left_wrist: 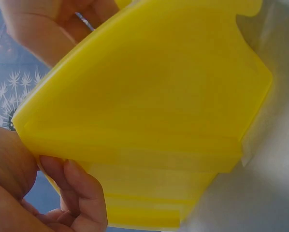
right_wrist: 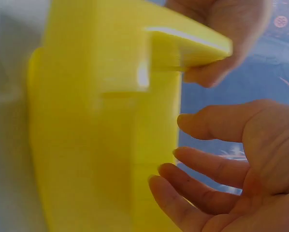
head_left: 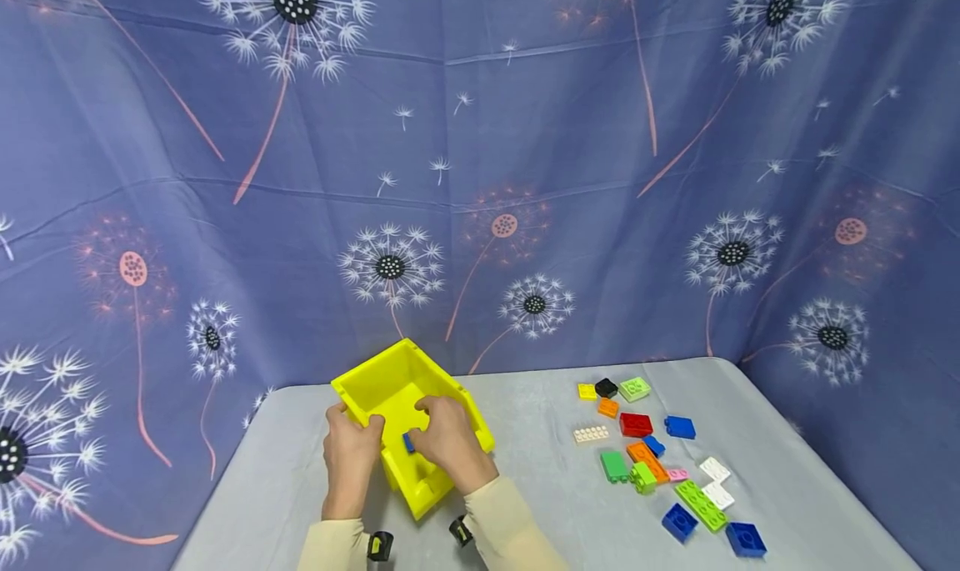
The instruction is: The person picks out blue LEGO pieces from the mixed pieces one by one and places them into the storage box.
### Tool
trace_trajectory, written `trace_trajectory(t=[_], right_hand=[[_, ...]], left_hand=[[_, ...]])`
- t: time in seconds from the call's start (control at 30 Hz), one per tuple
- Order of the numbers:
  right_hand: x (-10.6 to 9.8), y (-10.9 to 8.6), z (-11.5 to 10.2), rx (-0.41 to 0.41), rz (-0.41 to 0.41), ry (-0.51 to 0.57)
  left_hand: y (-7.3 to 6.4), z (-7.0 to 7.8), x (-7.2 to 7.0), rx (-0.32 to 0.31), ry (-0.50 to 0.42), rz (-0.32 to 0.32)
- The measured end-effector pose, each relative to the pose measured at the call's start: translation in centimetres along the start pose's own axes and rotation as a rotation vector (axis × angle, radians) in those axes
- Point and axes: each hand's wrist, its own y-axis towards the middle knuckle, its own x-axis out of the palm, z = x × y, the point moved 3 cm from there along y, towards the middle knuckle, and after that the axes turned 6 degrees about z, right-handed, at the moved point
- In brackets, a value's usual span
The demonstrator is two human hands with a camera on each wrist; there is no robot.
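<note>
A yellow plastic bin stands tilted toward me on the left part of the table. My left hand grips its left rim; in the left wrist view the curled fingers of that left hand press under the rim from outside. Over the bin's opening is my right hand. The right wrist view shows this right hand with thumb and fingers spread apart and nothing between them. A small blue brick is in the bin beside the right fingertips, partly hidden by the hand.
Several loose toy bricks lie on the right of the grey table, among them a red brick, a long lime brick, a white flat brick and a dark blue brick. A patterned blue cloth hangs behind the table.
</note>
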Motion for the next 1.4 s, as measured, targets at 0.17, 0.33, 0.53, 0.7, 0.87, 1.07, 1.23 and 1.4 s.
trace_trajectory(t=[0.17,0.33,0.53,0.7,0.87,1.07,1.23,1.4], right_hand=[[-2.0,-0.1,-0.5,-0.029,-0.009,0.003],[-5.0,0.0,-0.8,-0.082,0.039,0.004],[-9.6,0.5,-0.3,-0.088,0.126,0.019],[-12.9,0.2,1.0,-0.038,0.174,0.011],[-15.9,-0.3,2.9,0.043,0.227,-0.027],[-18.8,-1.0,5.5,0.098,0.268,-0.075],[-20.5,-1.7,7.0,0.12,0.287,-0.106],[-21.6,-2.6,8.5,0.142,0.272,-0.149]], left_hand=[[0.0,-0.2,0.4,-0.006,-0.014,-0.001],[0.2,-0.2,0.4,0.001,0.001,0.015],[0.6,0.1,-0.1,0.013,0.007,0.028],[0.5,0.1,-0.2,-0.015,-0.001,0.014],[0.3,-0.2,-0.2,-0.021,-0.012,0.0],[0.4,-0.4,-0.1,-0.008,0.001,0.004],[0.4,-0.4,-0.1,0.005,0.004,0.016],[0.3,-0.4,-0.1,-0.003,-0.001,0.005]])
